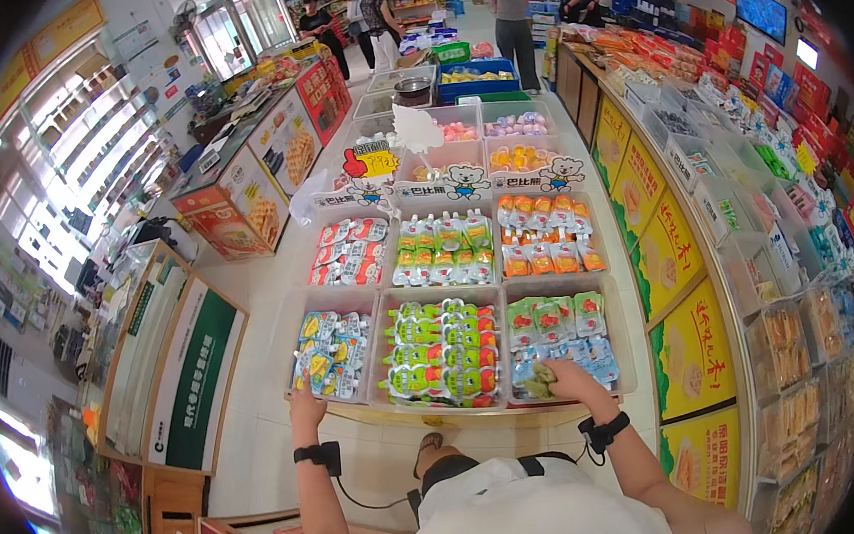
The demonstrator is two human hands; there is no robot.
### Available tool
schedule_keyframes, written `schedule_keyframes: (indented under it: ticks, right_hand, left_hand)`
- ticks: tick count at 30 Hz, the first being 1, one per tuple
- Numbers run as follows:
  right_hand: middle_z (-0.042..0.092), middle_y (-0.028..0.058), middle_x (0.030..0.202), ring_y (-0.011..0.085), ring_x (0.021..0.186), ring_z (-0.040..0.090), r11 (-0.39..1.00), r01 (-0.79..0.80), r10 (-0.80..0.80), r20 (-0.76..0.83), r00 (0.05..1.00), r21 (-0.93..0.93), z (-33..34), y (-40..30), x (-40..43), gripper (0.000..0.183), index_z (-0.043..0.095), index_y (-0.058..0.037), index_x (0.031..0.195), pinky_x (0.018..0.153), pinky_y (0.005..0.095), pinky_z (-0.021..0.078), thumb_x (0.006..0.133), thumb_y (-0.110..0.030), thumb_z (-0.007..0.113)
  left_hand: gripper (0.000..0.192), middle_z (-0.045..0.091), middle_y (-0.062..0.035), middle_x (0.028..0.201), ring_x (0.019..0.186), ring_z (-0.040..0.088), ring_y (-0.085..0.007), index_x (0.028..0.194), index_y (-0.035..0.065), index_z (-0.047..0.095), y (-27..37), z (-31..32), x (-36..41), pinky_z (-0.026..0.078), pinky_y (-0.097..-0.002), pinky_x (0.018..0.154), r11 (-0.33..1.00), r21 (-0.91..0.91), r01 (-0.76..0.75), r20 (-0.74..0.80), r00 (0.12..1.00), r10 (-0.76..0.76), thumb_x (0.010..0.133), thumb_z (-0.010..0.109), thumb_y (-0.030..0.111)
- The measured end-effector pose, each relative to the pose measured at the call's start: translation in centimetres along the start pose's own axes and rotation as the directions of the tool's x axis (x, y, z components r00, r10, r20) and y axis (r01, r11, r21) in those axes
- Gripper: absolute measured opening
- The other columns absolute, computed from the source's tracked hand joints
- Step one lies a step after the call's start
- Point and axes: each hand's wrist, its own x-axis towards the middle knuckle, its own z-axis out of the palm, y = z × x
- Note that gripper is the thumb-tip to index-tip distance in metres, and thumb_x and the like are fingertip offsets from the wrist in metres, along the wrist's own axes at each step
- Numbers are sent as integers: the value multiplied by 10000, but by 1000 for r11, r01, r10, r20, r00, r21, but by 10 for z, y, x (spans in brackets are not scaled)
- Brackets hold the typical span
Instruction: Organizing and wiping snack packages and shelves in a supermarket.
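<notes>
My right hand (573, 380) holds a crumpled green cloth (538, 383) at the front of the right clear bin. Behind the cloth, that bin holds blue-and-white pouches (601, 359) and green pouches with red fruit pictures (543, 319). My left hand (307, 410) is at the front left corner of the left clear bin (289, 330), touching its rim; its grip is unclear. Blue-and-yellow pouches (326, 354) fill that bin. Between my hands stands the middle bin (440, 294), with green spouted pouches (417, 378) in rows. Both wrists wear black bands.
Bins behind hold red-and-white (350, 250), green-yellow (444, 247) and orange pouches (543, 216). A white leaf-shaped piece (418, 131) rises above bear signs (560, 174). Right is a long snack counter (667, 210); left, a glass display case (194, 372). Several people stand farther back.
</notes>
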Motion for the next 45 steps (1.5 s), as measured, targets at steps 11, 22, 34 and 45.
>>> schedule_keyframes:
  ticks: [11,22,34,45]
  right_hand:
    - [343,199,1309,377,1146,402,951,166,-275,-464,842,-262,85,-183,158,471,491,-109,1147,937,450,354,687,-64,579]
    - [382,213,1284,361,1008,512,995,93,-101,-421,901,-39,140,-197,123,315,572,-58,1043,853,385,433,731,-80,539]
    - [452,156,1196,328,928,548,981,-185,185,-507,842,52,121,-198,67,312,544,-49,1070,775,385,463,760,-84,539]
    - [447,155,1191,325,979,525,999,31,-25,-341,940,10,141,-245,126,288,543,-63,1057,803,376,456,770,-88,540]
  left_hand:
    - [813,313,-286,1302,1145,403,-435,1324,247,324,-45,72,130,372,-454,945,934,-2,-356,394,859,329,637,712,443]
    - [659,270,-349,1296,943,547,-434,1220,109,440,-15,45,136,477,-447,779,882,58,-467,434,808,399,648,708,298]
    - [455,585,-231,772,702,603,-350,1108,-16,447,-49,-11,196,497,-437,609,831,-117,-544,19,835,549,703,636,66]
    - [428,584,-128,671,464,585,-236,1139,53,454,-28,43,168,504,-331,429,964,-259,-55,795,555,245,860,480,376]
